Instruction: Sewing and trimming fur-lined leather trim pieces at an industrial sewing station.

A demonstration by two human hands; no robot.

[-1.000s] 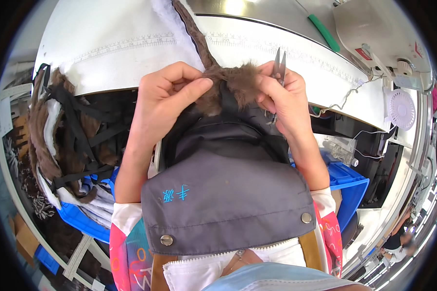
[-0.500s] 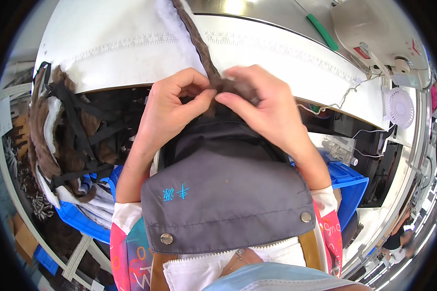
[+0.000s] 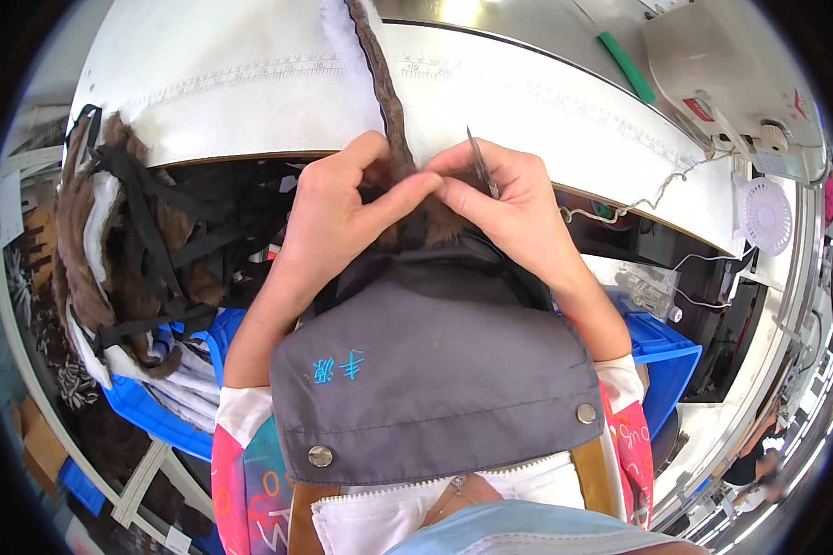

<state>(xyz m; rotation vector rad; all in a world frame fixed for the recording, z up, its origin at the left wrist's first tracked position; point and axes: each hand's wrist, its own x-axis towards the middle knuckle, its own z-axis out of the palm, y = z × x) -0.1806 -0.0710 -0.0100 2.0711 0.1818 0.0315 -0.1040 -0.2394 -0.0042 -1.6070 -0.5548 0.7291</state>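
A brown fur strip (image 3: 385, 97) with a dark edge and white backing runs down across the white table to my hands. My left hand (image 3: 347, 190) is closed, thumb and fingers pinching the strip near its lower part. My right hand (image 3: 504, 199) meets it there, thumb and forefinger pressed together at the strip. A slim, pointed metal tool (image 3: 482, 165) sticks up from between the right hand's fingers; whether it is tweezers or snips I cannot tell. Below the hands, brown fur (image 3: 442, 225) shows above my grey apron (image 3: 435, 370). The pinched spot itself is hidden by my fingertips.
A ruler scale is printed along the white table (image 3: 241, 106). At left, fur strips and black bands (image 3: 148, 231) hang over a blue bin (image 3: 157, 416). On the right are a sewing machine (image 3: 713, 83), a small fan (image 3: 765, 215), a cord and another blue bin (image 3: 662, 347).
My right hand has turned so that the pointed metal tool shows upright between its fingers. Both hands have drawn closer together at the strip, and the strip has shifted slightly right.
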